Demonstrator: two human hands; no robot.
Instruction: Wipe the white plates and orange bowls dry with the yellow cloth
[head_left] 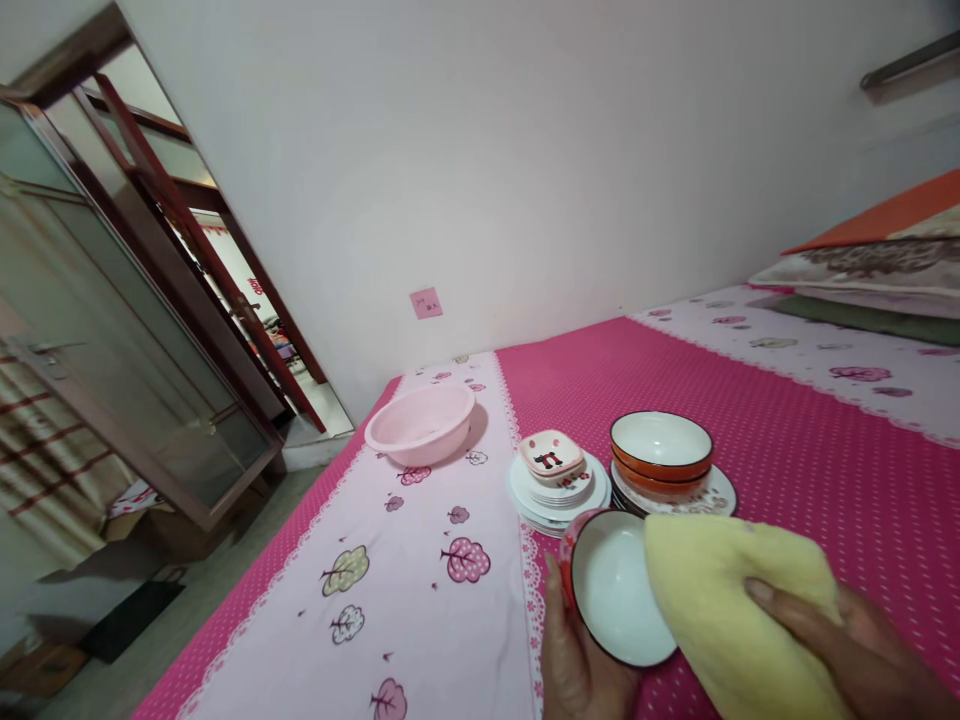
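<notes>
My left hand grips a red-rimmed bowl with a white inside, tilted so its opening faces me. My right hand holds a yellow cloth pressed against the bowl's right rim. Just behind stands a stack of white plates topped by a small square dish, and to its right two orange bowls sit nested on patterned plates.
Everything lies on a bed with a pink dotted and tree-patterned cover. A pink plastic basin rests further left. Folded pillows are stacked at the far right. A glass door stands open at the left.
</notes>
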